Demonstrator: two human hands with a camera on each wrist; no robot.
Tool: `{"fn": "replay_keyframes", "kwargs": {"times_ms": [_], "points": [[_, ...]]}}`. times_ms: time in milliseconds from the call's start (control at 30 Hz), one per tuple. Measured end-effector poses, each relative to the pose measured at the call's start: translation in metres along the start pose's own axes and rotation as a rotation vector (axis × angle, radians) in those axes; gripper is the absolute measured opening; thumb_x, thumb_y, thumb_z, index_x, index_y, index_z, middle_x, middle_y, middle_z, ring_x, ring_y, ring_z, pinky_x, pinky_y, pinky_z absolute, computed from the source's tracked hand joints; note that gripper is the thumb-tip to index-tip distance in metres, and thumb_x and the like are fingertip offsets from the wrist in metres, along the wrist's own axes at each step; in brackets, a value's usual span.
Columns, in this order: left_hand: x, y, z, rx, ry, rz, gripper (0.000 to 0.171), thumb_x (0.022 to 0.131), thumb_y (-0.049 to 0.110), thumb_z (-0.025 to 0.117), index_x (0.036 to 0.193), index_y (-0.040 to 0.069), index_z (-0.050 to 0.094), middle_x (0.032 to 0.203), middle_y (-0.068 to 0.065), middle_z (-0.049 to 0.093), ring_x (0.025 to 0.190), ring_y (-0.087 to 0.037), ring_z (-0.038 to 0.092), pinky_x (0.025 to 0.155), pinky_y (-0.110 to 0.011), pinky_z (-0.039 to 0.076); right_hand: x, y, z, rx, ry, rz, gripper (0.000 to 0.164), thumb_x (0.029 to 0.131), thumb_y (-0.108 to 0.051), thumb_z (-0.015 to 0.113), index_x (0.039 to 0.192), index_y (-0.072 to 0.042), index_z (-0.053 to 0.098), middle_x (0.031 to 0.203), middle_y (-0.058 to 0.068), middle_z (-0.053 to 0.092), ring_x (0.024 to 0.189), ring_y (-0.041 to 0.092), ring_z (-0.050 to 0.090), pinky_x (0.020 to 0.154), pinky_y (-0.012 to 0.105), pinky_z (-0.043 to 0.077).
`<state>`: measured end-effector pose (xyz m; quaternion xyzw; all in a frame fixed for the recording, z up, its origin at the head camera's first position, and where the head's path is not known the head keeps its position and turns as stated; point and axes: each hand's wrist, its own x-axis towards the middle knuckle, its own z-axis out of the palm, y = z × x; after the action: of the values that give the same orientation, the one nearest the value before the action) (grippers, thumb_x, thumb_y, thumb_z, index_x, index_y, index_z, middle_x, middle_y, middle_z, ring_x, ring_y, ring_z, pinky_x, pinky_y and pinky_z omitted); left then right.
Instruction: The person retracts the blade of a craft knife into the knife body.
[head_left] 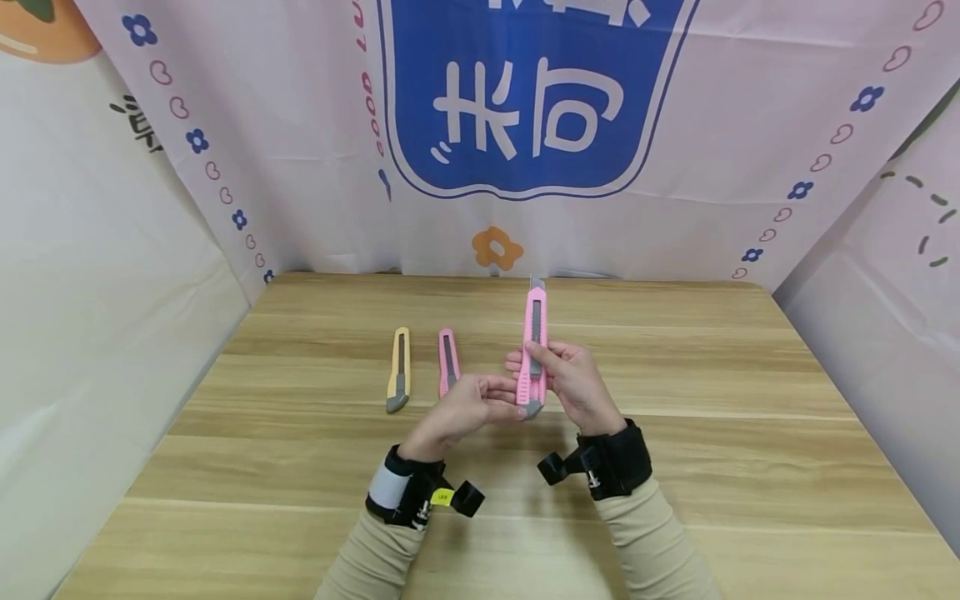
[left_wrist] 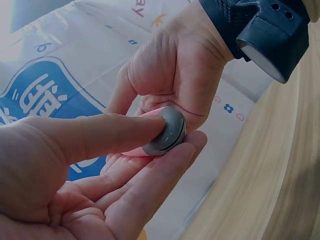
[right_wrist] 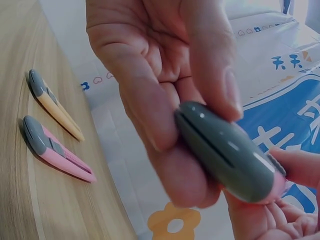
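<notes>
A pink utility knife (head_left: 536,312) is held up over the table, tip pointing away, with a short length of blade showing at its far end. My left hand (head_left: 468,404) pinches its grey end cap (left_wrist: 172,132) between thumb and fingers. My right hand (head_left: 581,383) grips the body from the right, thumb on the front by the slider. Left of the hands, a second pink utility knife (head_left: 447,350) lies on the table, its near end hidden behind my left hand in the head view. Beside it lies a yellow utility knife (head_left: 400,367).
The wood-grain table (head_left: 712,367) extends to both sides of the hands. A printed cloth (head_left: 315,208) hangs along its back edge, with more cloth at left and right. Each wrist wears a black strap (head_left: 622,462) with a small camera mount.
</notes>
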<state>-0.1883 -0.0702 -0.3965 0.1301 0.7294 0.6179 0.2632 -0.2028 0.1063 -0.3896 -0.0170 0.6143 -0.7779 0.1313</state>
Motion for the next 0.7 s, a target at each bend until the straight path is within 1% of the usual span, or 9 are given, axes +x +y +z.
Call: {"fn": "replay_keyframes", "kwargs": {"times_ms": [133,267,433,600,700], "points": [[-0.0005,-0.0001,-0.0007,-0.008,-0.001,0.003,0.038,0.088,0.001,0.064,0.125,-0.007,0.058,0.117,-0.026,0.067,0.092,-0.009,0.069,0.095,-0.036,0.056,0.0,0.001,0.0007,0.002,0.002,-0.01,0.043,0.1,-0.019,0.052,0.131,0.011,0.051,0.087,-0.007,0.076,0.086,0.005,0.073,0.083,0.022,0.059],[-0.0011,0.0001,-0.0007,-0.006,0.019,0.006,0.037,0.087,0.001,0.065,0.123,-0.006,0.059,0.115,-0.024,0.068,0.091,-0.008,0.069,0.09,-0.029,0.057,0.0009,0.003,0.0017,0.021,-0.011,-0.011,0.048,0.099,-0.025,0.053,0.132,0.01,0.051,0.09,-0.007,0.076,0.088,0.006,0.073,0.086,0.023,0.058],[-0.0013,-0.0001,-0.001,0.002,0.034,0.01,0.036,0.087,0.002,0.065,0.122,-0.006,0.06,0.114,-0.024,0.069,0.089,-0.007,0.069,0.089,-0.029,0.057,0.0019,0.0049,0.003,0.021,-0.02,-0.006,0.051,0.1,-0.028,0.052,0.13,0.012,0.051,0.09,-0.007,0.076,0.088,0.005,0.073,0.087,0.022,0.058],[-0.0016,0.0,-0.0007,0.01,0.039,-0.011,0.036,0.087,0.004,0.066,0.122,-0.004,0.06,0.115,-0.022,0.069,0.089,-0.007,0.069,0.089,-0.029,0.057,0.0021,0.005,0.0034,0.022,-0.008,-0.004,0.047,0.101,-0.023,0.051,0.129,0.014,0.05,0.086,-0.008,0.076,0.085,0.005,0.073,0.085,0.022,0.058],[-0.0017,-0.0001,-0.0002,0.014,0.042,-0.024,0.036,0.087,0.005,0.067,0.122,-0.003,0.061,0.114,-0.022,0.069,0.09,-0.008,0.069,0.093,-0.034,0.056,0.0025,0.0048,0.0031,0.026,-0.009,-0.013,0.045,0.101,-0.019,0.05,0.128,0.017,0.049,0.084,-0.007,0.076,0.084,0.005,0.073,0.084,0.022,0.058]]}}
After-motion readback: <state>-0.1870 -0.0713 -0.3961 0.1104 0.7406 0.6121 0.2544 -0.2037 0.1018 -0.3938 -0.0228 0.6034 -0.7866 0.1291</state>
